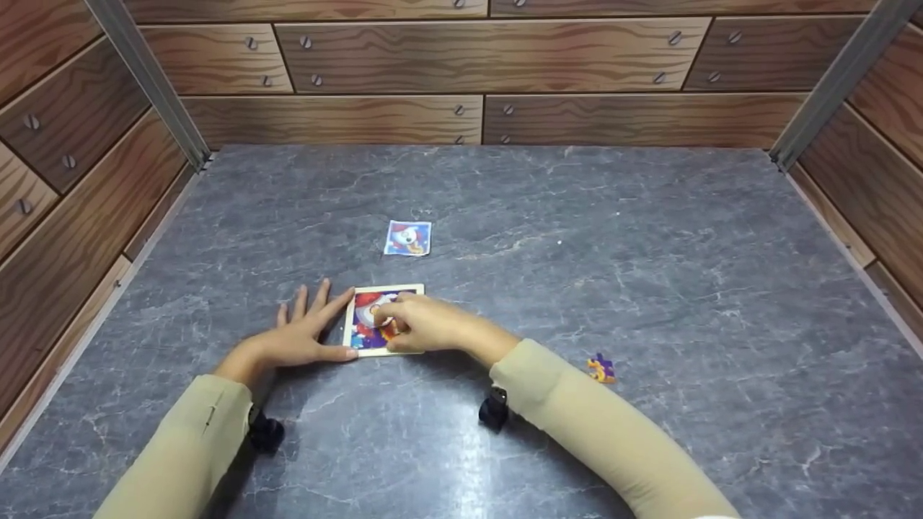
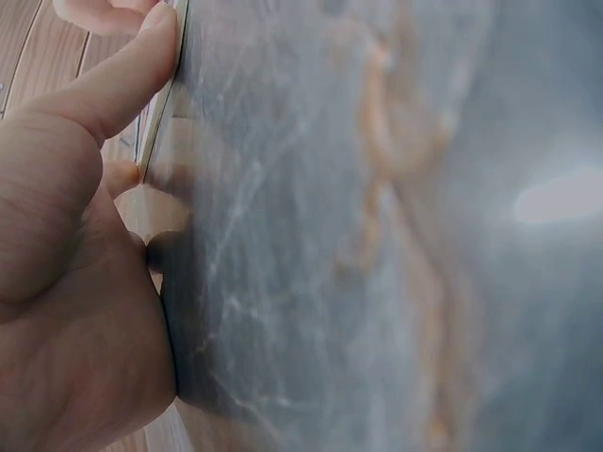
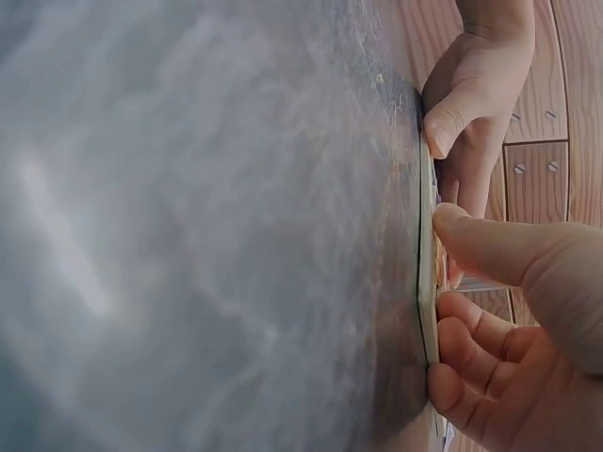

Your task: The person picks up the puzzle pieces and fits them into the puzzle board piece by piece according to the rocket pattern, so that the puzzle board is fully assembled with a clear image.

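A jigsaw puzzle (image 1: 366, 336) in a shallow cream-framed tray (image 1: 373, 354) lies flat on the table, showing a red, white and purple picture. Along the tray's left side rests my left hand (image 1: 306, 339), fingers spread, with thumb and index finger touching the frame. My right hand (image 1: 425, 324) reaches over the tray's right half. Its bent fingers and thumb touch the puzzle, and the right wrist view shows the thumb (image 3: 471, 231) on its surface. Whether a piece is pinched there is hidden. A loose purple-and-yellow puzzle piece (image 1: 602, 368) lies beside my right forearm.
A small square picture card (image 1: 408, 238) lies on the table beyond the tray. The grey marbled tabletop (image 1: 649, 274) is enclosed by wood-patterned walls (image 1: 490, 58) at the back and both sides.
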{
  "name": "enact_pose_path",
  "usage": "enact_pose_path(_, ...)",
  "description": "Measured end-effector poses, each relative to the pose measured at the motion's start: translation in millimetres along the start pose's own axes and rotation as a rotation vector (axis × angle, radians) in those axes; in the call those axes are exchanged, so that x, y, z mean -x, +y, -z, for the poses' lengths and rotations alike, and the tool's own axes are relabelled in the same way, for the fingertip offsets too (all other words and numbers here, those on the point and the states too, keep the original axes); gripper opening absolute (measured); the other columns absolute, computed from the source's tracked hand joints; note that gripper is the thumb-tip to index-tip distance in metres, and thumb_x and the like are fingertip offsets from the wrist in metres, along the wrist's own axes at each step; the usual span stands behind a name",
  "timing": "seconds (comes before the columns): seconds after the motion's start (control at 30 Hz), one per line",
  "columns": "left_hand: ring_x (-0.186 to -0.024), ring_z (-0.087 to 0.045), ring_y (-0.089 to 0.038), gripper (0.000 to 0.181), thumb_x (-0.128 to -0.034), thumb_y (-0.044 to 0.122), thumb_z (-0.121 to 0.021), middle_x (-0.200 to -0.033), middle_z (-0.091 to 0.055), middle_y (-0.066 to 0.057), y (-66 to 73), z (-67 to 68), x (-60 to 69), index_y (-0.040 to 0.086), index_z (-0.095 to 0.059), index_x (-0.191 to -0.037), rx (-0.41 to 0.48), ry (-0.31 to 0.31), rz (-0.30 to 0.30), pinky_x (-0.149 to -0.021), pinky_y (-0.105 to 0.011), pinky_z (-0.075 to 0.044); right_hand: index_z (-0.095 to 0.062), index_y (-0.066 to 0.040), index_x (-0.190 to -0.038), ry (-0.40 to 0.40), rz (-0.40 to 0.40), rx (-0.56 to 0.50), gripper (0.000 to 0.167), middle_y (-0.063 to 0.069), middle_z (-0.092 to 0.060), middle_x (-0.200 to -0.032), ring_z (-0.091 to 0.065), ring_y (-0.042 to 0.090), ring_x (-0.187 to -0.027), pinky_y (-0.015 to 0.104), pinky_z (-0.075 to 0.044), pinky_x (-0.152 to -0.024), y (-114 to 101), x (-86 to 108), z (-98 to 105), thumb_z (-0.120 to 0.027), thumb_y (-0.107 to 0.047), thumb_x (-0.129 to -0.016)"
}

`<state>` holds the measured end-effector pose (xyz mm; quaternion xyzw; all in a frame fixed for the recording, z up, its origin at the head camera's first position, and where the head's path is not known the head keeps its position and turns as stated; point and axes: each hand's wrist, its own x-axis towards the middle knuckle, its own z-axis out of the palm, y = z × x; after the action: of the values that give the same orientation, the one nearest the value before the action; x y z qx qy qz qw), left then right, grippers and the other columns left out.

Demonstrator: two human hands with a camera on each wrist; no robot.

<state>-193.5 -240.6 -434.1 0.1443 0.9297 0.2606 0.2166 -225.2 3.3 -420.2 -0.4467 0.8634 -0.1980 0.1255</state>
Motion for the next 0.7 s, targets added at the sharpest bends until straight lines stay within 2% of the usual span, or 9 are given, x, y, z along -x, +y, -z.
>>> enact_pose_path(0.13,-0.130,0.030,-0.040,0.097,-0.0799,0.059,-0.061,-0.151,0.022,-0.016,-0.4,-0.6,-0.4,0.026,-0.005,-0.151,0.010,0.004,-0.007,-0.095,-0.063,0.021,-0.064,-0.019,-0.118,-0.006,0.027,0.052,0.033,0.004,-0.055,-0.092,-0.049,0.013,-0.079,0.027,-0.043,-0.069,-0.1,0.0,-0.8,-0.067,-0.023,-0.085)
enact_pose_path(0.37,-0.130,0.030,-0.039,0.097,-0.0796,0.060,-0.061,-0.151,0.023,-0.015,-0.2,-0.7,0.5,0.027,-0.004,-0.151,0.015,-0.003,-0.001,-0.096,-0.063,0.022,-0.069,-0.015,-0.112,0.009,0.055,0.059,0.029,0.003,-0.055,-0.088,-0.047,0.013,-0.076,0.026,-0.040,-0.065,1.2,-0.8,-2.2,-0.069,-0.023,-0.084)
enact_pose_path(0.47,-0.130,0.030,-0.039,0.097,-0.0797,0.060,-0.061,-0.151,0.023,-0.015,-0.3,-1.0,0.8,0.026,-0.004,-0.151,0.012,-0.005,-0.003,-0.096,-0.063,0.021,-0.069,-0.011,-0.111,0.026,0.068,-0.010,0.028,0.005,-0.058,-0.088,-0.049,0.013,-0.076,0.025,-0.041,-0.067,4.2,-0.9,-2.5,-0.069,-0.020,-0.084)
enact_pose_path(0.6,-0.130,0.030,-0.039,0.098,-0.0795,0.061,-0.060,-0.151,0.023,-0.015,-0.7,-1.1,0.3,0.026,-0.004,-0.151,0.006,-0.006,-0.002,-0.096,-0.063,0.021,-0.067,-0.004,-0.110,0.063,0.064,-0.163,0.025,0.007,-0.064,-0.089,-0.056,0.013,-0.079,0.022,-0.045,-0.072,9.1,0.8,-1.1,-0.067,-0.012,-0.086)
enact_pose_path(0.7,-0.130,0.030,-0.039,0.097,-0.0795,0.060,-0.060,-0.151,0.022,-0.015,-1.0,-0.4,0.1,0.026,-0.004,-0.151,0.005,-0.003,-0.001,-0.096,-0.063,0.021,-0.068,-0.003,-0.107,0.088,0.055,-0.236,0.022,0.006,-0.066,-0.090,-0.059,0.013,-0.079,0.023,-0.047,-0.073,11.2,4.6,2.0,-0.066,-0.011,-0.087)
